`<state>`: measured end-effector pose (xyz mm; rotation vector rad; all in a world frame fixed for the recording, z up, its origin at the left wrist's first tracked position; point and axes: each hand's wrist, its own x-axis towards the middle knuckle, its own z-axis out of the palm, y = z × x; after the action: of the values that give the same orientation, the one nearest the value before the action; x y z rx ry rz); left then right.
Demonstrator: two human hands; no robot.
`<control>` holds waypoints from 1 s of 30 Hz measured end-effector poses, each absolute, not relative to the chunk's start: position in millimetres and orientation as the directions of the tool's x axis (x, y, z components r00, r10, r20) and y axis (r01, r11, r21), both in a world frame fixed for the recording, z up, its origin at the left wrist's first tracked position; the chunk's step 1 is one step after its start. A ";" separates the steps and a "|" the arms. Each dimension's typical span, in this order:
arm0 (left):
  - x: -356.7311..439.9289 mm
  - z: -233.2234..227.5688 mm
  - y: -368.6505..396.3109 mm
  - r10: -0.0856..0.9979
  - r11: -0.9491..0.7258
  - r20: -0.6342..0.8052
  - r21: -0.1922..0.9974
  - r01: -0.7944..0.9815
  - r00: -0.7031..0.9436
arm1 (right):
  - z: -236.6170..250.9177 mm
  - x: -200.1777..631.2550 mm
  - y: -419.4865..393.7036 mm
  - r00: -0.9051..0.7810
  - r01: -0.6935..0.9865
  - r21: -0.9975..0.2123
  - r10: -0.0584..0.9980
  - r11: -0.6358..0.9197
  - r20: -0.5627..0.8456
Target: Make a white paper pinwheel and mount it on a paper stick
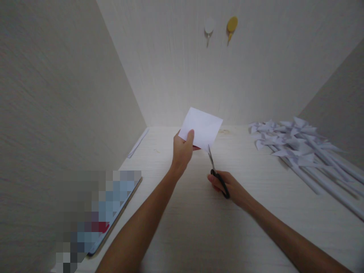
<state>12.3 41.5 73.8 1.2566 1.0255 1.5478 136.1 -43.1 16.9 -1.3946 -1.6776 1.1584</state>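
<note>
**Scissors at the sheet's lower edge**

I see the sheet of paper (203, 128) held up over the middle of the desk (199, 227), toward its back edge. It hangs tilted, its long axis running from lower left to upper right. My left hand (182, 149) pinches its lower left corner. The scissors (216, 172) sit just below it, blades pointing up and slightly left at the sheet's bottom edge, tips touching or nearly so. My right hand (227, 186) grips the black handles. Folded paper pinwheels (298, 146) lie near the desk's right edge.
</note>
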 end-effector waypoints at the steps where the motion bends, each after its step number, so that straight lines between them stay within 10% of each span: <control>1: 12.2 73.6 41.7 0.956 -0.285 0.273 0.950 -0.125 -0.105 | 16.8 136.1 -43.0 -0.212 0.403 -0.914 0.976 0.044 -0.047; 30: 13.2 74.5 39.7 0.949 -0.312 0.304 0.945 -0.100 -0.081 | 14.7 136.3 -42.5 -0.161 0.434 -0.901 0.985 0.018 -0.058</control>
<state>13.2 39.7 74.5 1.3169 1.0073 1.5369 136.3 -42.5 14.7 -1.4654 -1.6619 1.1060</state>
